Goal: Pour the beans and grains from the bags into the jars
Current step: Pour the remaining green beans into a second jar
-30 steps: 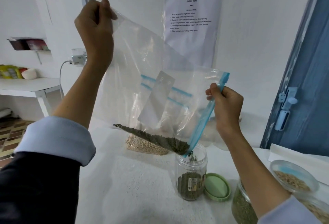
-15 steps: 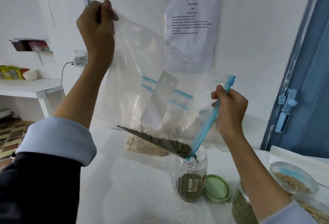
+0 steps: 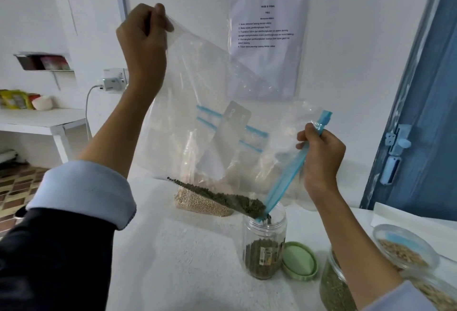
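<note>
Where walls meet: white table (image 3: pixel 193 261).

I see a large clear zip bag (image 3: pixel 207 103) held up in the middle of the frame, tilted with one bottom corner high at the upper left and the blue zip edge (image 3: pixel 294 164) running down to the right. The green beans (image 3: pixel 222 198) lie in a thin dark wedge along its lowest fold, and the open corner sits in the mouth of the small clear jar (image 3: pixel 265 244). This jar stands upright at lower centre, filled with beans in its lower part, a label on its side. Its green lid (image 3: pixel 299 260) lies just beside it on the right. Behind, a second bag of pale grains (image 3: pixel 200 205) stands on the table. At lower right I see a jar of green beans (image 3: pixel 332 286), partly hidden, and glass jars with tan grains (image 3: pixel 401 252).
</note>
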A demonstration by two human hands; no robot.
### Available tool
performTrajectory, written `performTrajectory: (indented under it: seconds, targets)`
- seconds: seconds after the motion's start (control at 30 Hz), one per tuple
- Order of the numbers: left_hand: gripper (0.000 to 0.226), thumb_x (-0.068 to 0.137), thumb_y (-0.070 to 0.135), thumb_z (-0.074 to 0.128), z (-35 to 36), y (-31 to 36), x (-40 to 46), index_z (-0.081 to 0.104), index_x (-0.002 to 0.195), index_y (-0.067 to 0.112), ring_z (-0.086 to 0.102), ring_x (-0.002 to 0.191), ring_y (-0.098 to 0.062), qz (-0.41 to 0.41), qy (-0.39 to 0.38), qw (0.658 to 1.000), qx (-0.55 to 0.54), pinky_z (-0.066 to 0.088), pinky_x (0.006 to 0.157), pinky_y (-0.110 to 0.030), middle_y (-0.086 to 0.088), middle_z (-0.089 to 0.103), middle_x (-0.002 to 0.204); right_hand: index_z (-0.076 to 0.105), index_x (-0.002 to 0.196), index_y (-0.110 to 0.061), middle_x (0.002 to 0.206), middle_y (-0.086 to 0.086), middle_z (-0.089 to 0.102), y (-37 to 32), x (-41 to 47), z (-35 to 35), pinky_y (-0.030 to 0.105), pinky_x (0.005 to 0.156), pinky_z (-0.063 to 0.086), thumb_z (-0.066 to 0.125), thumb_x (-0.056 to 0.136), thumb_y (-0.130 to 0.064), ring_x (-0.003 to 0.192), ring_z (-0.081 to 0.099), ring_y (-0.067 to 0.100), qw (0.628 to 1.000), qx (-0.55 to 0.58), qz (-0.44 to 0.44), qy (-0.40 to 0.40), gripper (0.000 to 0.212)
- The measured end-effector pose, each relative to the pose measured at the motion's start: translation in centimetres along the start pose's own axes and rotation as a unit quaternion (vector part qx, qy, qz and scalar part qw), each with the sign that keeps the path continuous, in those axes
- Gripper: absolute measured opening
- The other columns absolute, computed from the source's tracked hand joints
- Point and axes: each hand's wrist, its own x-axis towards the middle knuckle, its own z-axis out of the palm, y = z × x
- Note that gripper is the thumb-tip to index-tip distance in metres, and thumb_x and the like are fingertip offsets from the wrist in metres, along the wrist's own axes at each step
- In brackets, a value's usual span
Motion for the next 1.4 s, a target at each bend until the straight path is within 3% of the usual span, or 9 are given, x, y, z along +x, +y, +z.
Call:
performTrajectory:
  seconds: [0.17,0.63,0.87,1.23,1.4]
  targets:
    - [0.033,0.093,0.035,0.047,0.2,0.1,-0.2,0.052,0.06,0.031,0.039,0.048,-0.023,-0.005,-0.003,1.0,-0.013,0.03,0.05,-0.038,0.008,0.043,0.049,0.059,0.065,-0.017,0.066,-0.005,0.061,0.3,0.1,0.0,0.027,0.068,0.045,0.056,0.094,-0.018,0.058,0.054,0.011,1.0,-0.015,-0.003,0.005,0.029]
    - [0.034,0.093,0.033,0.048,1.3,0.1,-0.5,0.053,0.061,0.027,0.038,0.047,-0.017,-0.017,-0.019,0.999,-0.032,0.028,0.05,-0.029,0.01,0.044,0.049,0.057,0.067,-0.018,0.067,-0.007,0.059,0.9,0.4,-0.4,0.025,0.068,0.043,0.052,0.095,-0.02,0.059,0.052,0.008,0.999,-0.037,-0.009,0.033,0.029]
    - [0.033,0.093,0.035,0.046,1.6,0.1,-0.7,0.052,0.061,0.029,0.039,0.049,-0.023,-0.017,-0.024,0.999,-0.019,0.03,0.052,-0.032,0.001,0.043,0.051,0.057,0.064,-0.017,0.065,-0.006,0.059,1.0,0.5,-0.5,0.024,0.067,0.043,0.053,0.094,-0.018,0.059,0.051,0.008,0.999,-0.031,-0.003,0.03,0.03]
    - [0.032,0.092,0.035,0.047,1.9,0.0,-1.0,0.052,0.061,0.029,0.037,0.046,-0.016,-0.024,-0.023,0.999,-0.035,0.028,0.05,-0.028,0.002,0.042,0.05,0.056,0.063,-0.016,0.064,-0.004,0.058,1.4,1.1,-0.6,0.029,0.066,0.044,0.053,0.093,-0.016,0.056,0.051,0.011,0.998,-0.018,0.014,0.054,0.03]
    - [0.032,0.092,0.037,0.046,2.0,-0.1,-1.1,0.052,0.061,0.03,0.038,0.049,-0.017,-0.02,-0.023,0.999,-0.032,0.031,0.053,-0.03,0.003,0.043,0.051,0.055,0.065,-0.017,0.066,-0.004,0.058,1.5,1.0,-0.5,0.024,0.064,0.042,0.053,0.093,-0.016,0.058,0.051,0.011,0.998,-0.016,0.011,0.062,0.029]
